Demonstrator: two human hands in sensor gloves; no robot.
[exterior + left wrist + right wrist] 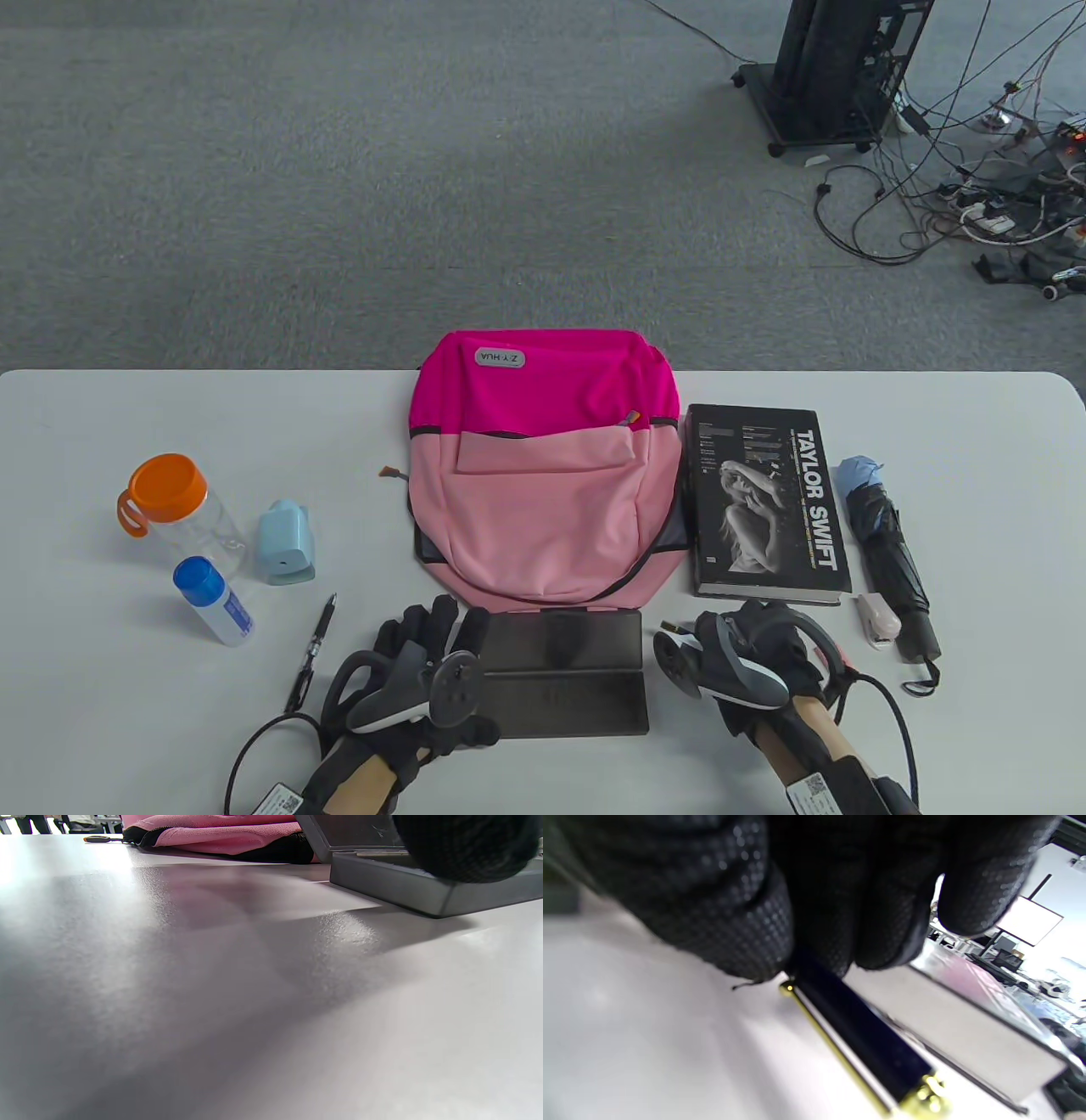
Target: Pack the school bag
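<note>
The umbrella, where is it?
In the table view the folded umbrella lies at the table's right side, just right of the book, with a small white clip beside it.

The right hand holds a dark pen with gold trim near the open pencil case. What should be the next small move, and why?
Probably carry the pen left and lay it in the open pencil case. The right hand already pinches it just beside the case, whose tray lies open, while the left hand rests at the case's left edge.

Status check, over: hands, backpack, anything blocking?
Left hand open beside pencil case. Right hand pinching dark gold-trimmed pen. Backpack flat, looks shut. Nothing blocking.
</note>
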